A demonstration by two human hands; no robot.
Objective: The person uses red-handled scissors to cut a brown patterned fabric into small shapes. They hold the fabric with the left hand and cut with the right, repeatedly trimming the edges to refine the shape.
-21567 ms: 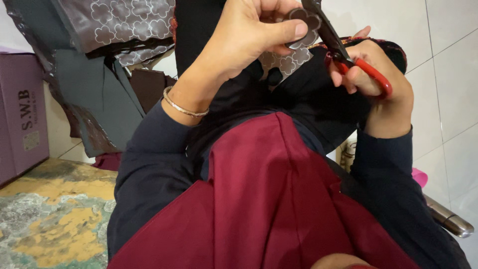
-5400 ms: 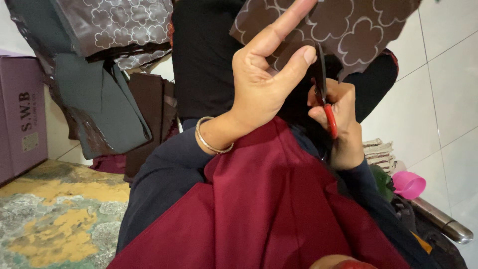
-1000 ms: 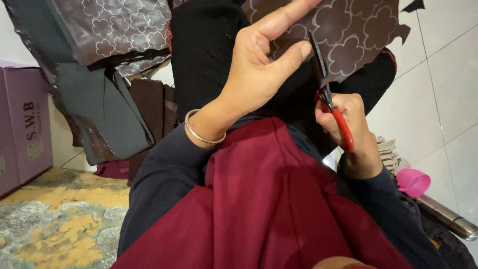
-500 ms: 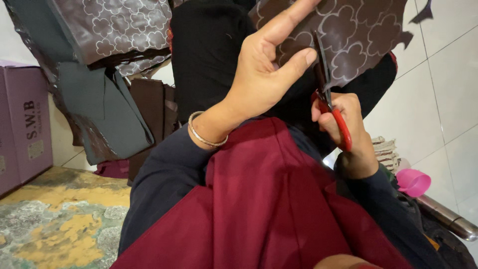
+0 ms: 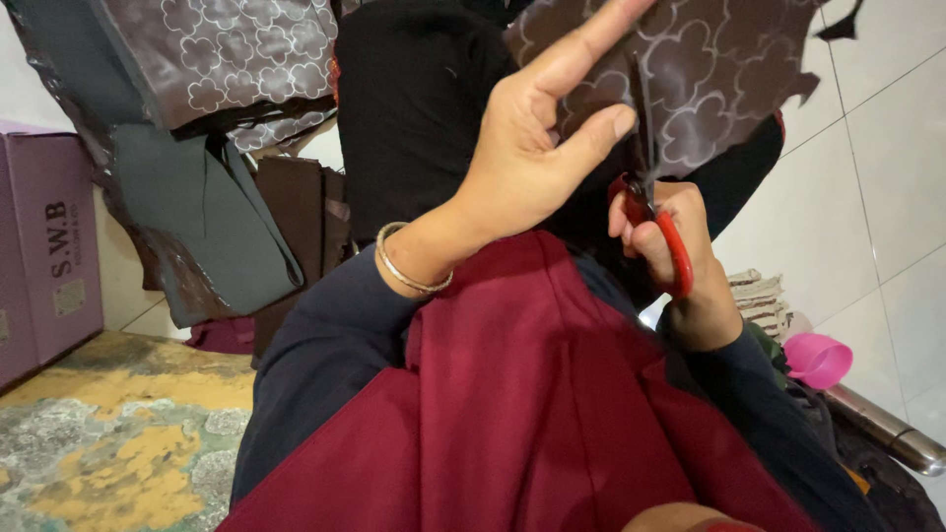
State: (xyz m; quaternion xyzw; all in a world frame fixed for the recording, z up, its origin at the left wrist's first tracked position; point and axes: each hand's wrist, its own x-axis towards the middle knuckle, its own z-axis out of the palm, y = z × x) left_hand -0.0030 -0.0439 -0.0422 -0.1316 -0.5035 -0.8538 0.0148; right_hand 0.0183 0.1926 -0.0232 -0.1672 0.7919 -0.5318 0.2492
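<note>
My left hand [image 5: 532, 158] pinches a brown sheet [image 5: 719, 69] printed with pale cloud-like outlines, thumb in front and index finger stretched up along it. A thin metal bangle rings that wrist. My right hand [image 5: 680, 266] grips red-handled scissors [image 5: 662, 227], whose blades point up into the sheet just right of my left thumb. Both hands are raised above my lap, which is covered by dark red cloth [image 5: 532, 414].
More of the same patterned brown material [image 5: 227, 59] and dark grey-green pieces [image 5: 207, 227] hang at the upper left. A purple box [image 5: 44, 256] stands at the left edge on a patterned floor [image 5: 108, 433]. A pink cup [image 5: 818, 360] and metal tube [image 5: 887, 433] lie right, by white wall tiles.
The scissor blades have worked a little higher into the brown sheet over the last second. The sheet has turned slightly; my left hand keeps the same pinch.
</note>
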